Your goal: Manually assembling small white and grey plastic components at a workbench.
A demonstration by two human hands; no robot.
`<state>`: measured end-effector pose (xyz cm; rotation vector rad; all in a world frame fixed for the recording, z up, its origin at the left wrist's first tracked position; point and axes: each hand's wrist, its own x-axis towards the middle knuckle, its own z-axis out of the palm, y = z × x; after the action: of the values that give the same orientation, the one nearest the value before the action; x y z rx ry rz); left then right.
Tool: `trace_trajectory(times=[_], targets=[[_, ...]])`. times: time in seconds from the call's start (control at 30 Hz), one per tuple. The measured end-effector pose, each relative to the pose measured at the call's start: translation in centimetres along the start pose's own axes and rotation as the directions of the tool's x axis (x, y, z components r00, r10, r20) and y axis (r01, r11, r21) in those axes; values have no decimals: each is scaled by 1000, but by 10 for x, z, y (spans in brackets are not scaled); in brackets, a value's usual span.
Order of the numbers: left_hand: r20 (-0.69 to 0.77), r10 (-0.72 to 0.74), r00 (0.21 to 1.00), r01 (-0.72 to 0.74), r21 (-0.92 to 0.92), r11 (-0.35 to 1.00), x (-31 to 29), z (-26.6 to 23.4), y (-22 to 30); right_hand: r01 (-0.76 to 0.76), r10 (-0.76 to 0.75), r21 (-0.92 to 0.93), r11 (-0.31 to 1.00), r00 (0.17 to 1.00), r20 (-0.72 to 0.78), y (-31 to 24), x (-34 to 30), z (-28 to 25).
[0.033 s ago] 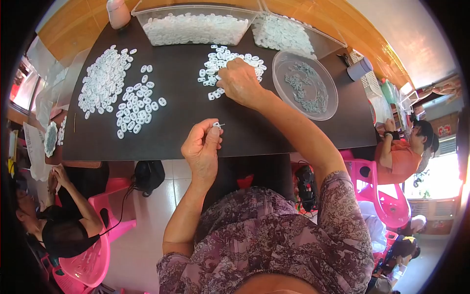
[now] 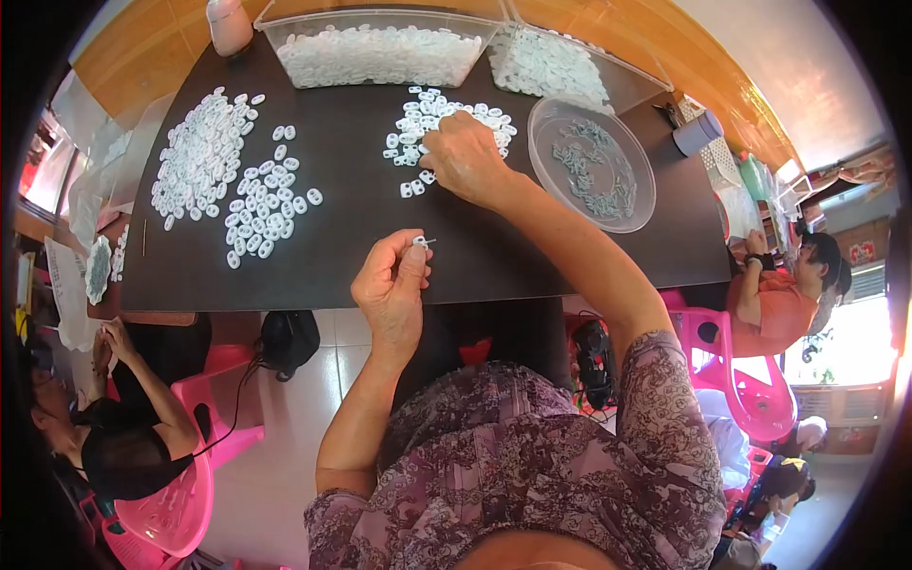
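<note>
Just above the table's near edge, my left hand [image 2: 391, 285] pinches a small white plastic piece [image 2: 420, 242] between thumb and fingers. A thin grey pin [image 2: 431, 240] sticks out of it to the right. Farther out, my right hand [image 2: 467, 160] bends down over a loose spread of white two-holed oval pieces [image 2: 429, 112]. Its fingers are curled together, and the fingertips and anything in them are hidden. A few loose white pieces [image 2: 407, 190] lie beside those fingers. To the right stands a round clear tub [image 2: 650, 185] with small grey pins [image 2: 594, 171] in it.
A heap of white ovals [image 2: 199, 157] and a looser group [image 2: 261, 214] lie on the dark table [image 2: 332, 228] at left. Clear bins [image 2: 380, 81] of white pieces line the back. A bottle [image 2: 230, 27] and a cup [image 2: 698, 133] stand nearby. People sit at both sides.
The loose white pieces beside my right fingers have shifted very slightly left and nearer. My hands look almost unmoved.
</note>
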<state>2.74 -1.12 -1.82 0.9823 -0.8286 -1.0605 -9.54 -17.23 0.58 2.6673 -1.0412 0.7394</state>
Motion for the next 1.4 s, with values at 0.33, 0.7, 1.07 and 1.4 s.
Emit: trace_trajectory(times=[0.33, 0.7, 1.07, 1.4], targets=[[2, -19, 1000, 19, -42, 999, 1, 2, 2, -275, 257, 381, 883, 962, 97, 0, -6, -16], [13, -12, 1000, 13, -103, 995, -1, 0, 12, -633, 423, 768, 100, 725, 543, -51, -56, -68], [33, -65, 997, 68, -91, 994, -14, 3, 24, -593, 404, 801, -77, 716, 569, -68, -67, -74], [13, -119, 993, 120, -70, 990, -16, 5, 20, -571, 393, 815, -96, 731, 558, -73, -73, -68]])
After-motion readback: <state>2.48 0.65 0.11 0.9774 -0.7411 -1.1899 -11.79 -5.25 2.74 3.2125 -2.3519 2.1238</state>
